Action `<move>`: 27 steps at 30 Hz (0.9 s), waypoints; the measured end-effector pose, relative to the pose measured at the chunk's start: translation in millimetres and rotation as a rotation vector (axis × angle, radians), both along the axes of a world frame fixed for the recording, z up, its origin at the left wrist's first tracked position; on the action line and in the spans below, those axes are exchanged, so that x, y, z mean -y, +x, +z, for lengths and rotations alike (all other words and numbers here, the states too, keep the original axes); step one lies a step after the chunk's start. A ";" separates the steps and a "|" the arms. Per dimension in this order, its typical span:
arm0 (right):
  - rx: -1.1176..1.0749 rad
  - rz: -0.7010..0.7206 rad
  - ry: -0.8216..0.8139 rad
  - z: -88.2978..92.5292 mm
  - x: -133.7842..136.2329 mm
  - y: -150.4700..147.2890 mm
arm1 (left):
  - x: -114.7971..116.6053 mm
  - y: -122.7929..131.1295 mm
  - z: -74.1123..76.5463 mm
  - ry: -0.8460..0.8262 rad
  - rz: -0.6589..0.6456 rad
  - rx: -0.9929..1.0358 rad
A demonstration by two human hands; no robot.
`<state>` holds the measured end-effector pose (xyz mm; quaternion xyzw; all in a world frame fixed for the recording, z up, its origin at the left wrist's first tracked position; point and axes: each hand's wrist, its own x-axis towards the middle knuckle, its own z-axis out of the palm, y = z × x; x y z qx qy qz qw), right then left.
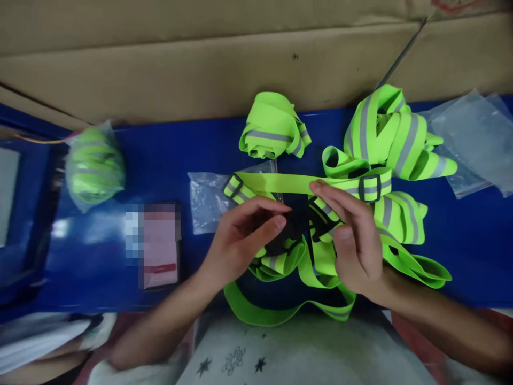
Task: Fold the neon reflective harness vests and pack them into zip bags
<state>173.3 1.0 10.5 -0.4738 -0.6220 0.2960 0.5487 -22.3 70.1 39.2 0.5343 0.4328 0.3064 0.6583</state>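
Blue tabletop (160, 155) is lying beneath a tangled neon-green reflective strap (276, 184), with cardboard (200, 69) standing behind. The left hand (240, 238) is pinching the black buckle (298, 222) between thumb and fingers. The right hand (355, 240) is gripping the strap just beside it. A rolled bundle (274, 125) is sitting beyond the fingertips, and a bagged bundle (94, 166) well to their left.

Bare left hand (240, 240), bare right hand (355, 243); forearms (168, 321) uncovered. At 6 o'clock white garment (320, 353), dark star prints (one snowflake-like motif).
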 end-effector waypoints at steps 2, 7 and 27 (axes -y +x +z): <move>0.020 0.001 -0.019 -1.6 0.1 0.5 | 3.6 -0.5 5.8 0.012 -0.014 -0.025; 0.121 -0.003 0.062 -2.5 1.1 -0.5 | 11.5 -10.3 21.6 0.152 -0.065 -0.117; 0.753 0.138 0.357 2.1 13.1 -13.8 | 15.6 -72.3 9.0 0.599 -0.269 -0.295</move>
